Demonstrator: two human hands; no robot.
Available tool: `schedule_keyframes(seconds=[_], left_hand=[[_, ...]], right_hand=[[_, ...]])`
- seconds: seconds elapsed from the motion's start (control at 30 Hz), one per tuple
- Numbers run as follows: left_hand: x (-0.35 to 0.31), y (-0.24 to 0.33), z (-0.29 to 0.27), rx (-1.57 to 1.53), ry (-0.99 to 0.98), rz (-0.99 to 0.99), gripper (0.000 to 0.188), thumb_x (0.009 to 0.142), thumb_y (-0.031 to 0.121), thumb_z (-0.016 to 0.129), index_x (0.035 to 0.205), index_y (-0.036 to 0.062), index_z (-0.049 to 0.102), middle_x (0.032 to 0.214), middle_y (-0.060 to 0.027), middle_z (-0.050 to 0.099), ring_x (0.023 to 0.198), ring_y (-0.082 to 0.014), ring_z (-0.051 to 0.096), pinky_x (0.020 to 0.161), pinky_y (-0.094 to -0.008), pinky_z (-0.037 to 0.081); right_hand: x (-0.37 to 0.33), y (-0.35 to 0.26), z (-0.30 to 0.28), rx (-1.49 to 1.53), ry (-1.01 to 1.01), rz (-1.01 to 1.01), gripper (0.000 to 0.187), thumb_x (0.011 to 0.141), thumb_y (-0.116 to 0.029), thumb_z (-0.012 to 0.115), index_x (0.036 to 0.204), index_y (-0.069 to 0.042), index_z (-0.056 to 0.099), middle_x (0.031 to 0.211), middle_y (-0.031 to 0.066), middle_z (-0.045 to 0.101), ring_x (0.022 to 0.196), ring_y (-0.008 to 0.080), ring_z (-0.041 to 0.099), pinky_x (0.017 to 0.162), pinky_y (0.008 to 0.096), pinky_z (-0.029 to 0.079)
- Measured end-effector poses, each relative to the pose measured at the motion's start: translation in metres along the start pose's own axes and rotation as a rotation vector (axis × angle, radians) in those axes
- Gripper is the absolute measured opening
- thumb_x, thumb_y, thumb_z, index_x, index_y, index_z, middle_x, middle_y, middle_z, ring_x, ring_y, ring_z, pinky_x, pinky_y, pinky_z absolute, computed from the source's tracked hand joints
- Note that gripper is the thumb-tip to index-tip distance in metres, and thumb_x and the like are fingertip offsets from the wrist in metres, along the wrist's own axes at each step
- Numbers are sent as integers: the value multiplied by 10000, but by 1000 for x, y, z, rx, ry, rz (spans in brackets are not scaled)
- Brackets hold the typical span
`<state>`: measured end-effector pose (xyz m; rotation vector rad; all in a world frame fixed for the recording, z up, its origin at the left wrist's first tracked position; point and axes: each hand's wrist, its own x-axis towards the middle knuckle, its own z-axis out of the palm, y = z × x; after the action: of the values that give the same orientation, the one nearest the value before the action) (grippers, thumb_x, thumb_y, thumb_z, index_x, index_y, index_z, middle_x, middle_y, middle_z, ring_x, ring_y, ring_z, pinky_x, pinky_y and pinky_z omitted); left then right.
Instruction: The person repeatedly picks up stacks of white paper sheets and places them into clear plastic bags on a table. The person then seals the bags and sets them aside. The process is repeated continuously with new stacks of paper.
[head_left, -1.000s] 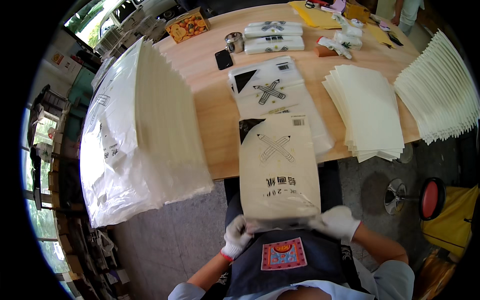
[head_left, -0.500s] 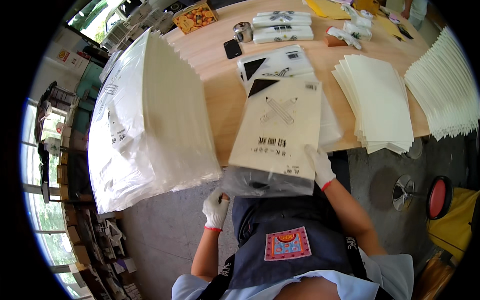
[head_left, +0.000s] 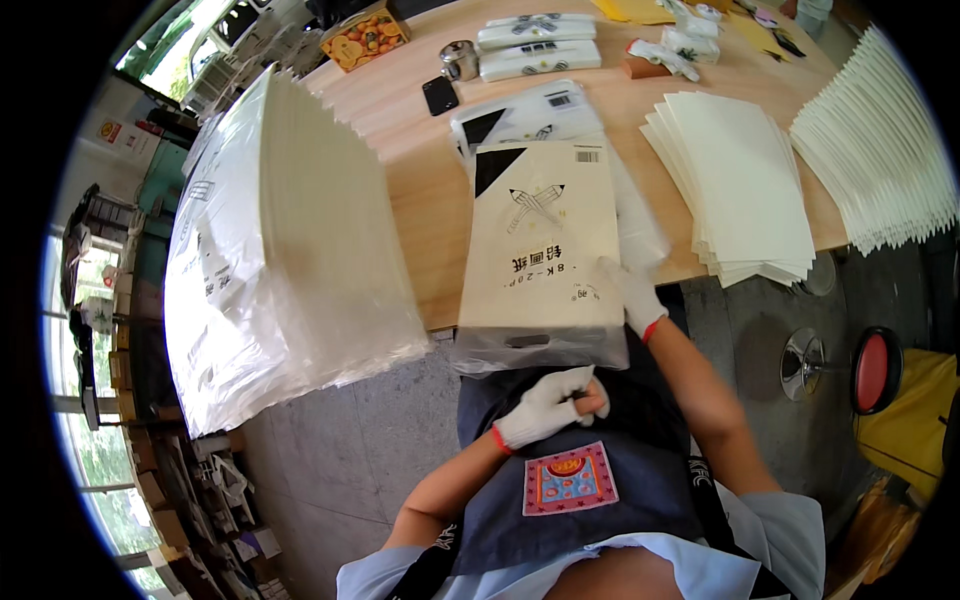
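Note:
In front of me lies a clear plastic bag of cream drawing paper (head_left: pixel 545 225), printed with crossed pencils and a black corner. Its near end, a see-through flap with a dark slot, juts past the table edge. At the bag's right edge is my right hand (head_left: pixel 632 298), in a white glove with bare fingertips, gripping the side near the lower corner. My left hand (head_left: pixel 550 405), gloved alike, is curled closed before my dark apron, just below the flap and apart from it; I see nothing held. More filled bags (head_left: pixel 530 112) lie beneath and beyond this one.
To the left stands a tall stack of plastic bags with paper (head_left: pixel 310 230). Loose cream sheets (head_left: pixel 745 180) and a fanned paper stack (head_left: pixel 880 150) are at right. Farther back are a phone (head_left: pixel 440 96), a metal cup (head_left: pixel 460 60) and wrapped packs (head_left: pixel 540 60). A red stool (head_left: pixel 873 370) stands right.
My left hand has moved right, from beside the bag's lower left corner to below its flap. The bag lies straighter, with my right hand still at its right edge. The whole view has shifted slightly.

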<state>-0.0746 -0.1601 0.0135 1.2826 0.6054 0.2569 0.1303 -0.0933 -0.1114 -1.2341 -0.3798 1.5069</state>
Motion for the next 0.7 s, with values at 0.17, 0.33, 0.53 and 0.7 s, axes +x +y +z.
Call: schedule_keyframes(seconds=[0.17, 0.33, 0.53, 0.7], left_hand=[[-27, -82, -67, -87, 1137, 188, 155, 908, 175, 579, 949, 27, 562, 839, -45, 604, 685, -126, 577, 602, -256, 485], [-10, -118, -100, 125, 1028, -12, 190, 875, 189, 629, 955, 25, 576, 777, -32, 597, 665, -78, 535, 567, -234, 424], [-8, -3, -84, 371, 889, 50, 218, 847, 194, 656, 800, 28, 522, 585, -58, 554, 504, -145, 515, 486, -294, 405], [-76, 136, -55, 1157, 846, 508, 278, 724, 202, 753, 663, 67, 518, 567, -102, 512, 506, -307, 529, 462, -355, 406]], right_hand=[[-57, -11, -63, -289, -448, 145, 312, 845, -135, 596, 1125, 2, 579, 909, 70, 651, 693, 126, 601, 584, 262, 486], [-97, -33, -98, -680, -313, 475, 369, 866, -307, 597, 1106, -27, 593, 841, 81, 659, 627, 121, 593, 553, 239, 483], [-50, 13, -70, -351, -130, 26, 361, 928, -309, 520, 1138, -21, 579, 1079, 93, 624, 927, 156, 597, 773, 270, 480], [-43, 15, 43, 221, -463, 193, 321, 960, -239, 464, 1210, -46, 515, 1065, 41, 599, 920, 125, 588, 780, 279, 482]])
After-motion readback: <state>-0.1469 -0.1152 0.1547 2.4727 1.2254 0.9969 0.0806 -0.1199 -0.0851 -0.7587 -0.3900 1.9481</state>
